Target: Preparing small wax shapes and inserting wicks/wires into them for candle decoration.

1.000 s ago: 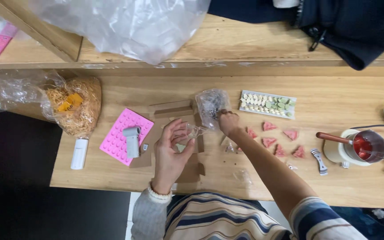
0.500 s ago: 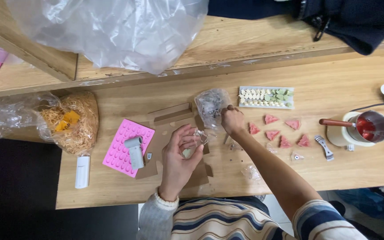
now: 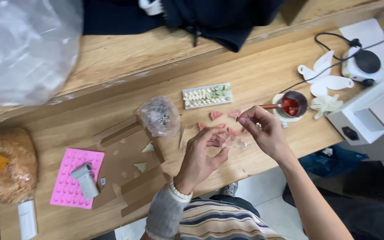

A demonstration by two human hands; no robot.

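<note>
My left hand (image 3: 203,155) and my right hand (image 3: 263,131) meet above the wooden table (image 3: 263,75), both pinching a small clear plastic bag (image 3: 233,143) held between them. My right fingertips also pinch something tiny at the bag's top; what it is cannot be made out. Several pink triangular pieces (image 3: 216,115) lie on the table just behind my hands. A crumpled clear bag (image 3: 158,116) holding small dark metal bits sits to the left of my left hand.
A tray of small white and green pieces (image 3: 207,95), a cup of red liquid with a stick (image 3: 292,104), a small hotplate (image 3: 366,62), a white box (image 3: 369,113), a pink silicone mould (image 3: 74,178) with a grey tool (image 3: 85,180), cardboard (image 3: 125,164), a bag of straw filler (image 3: 5,166).
The view has swung to the right. My right hand has left the crumpled bag and come in front of me, where both hands now hold the small clear bag.
</note>
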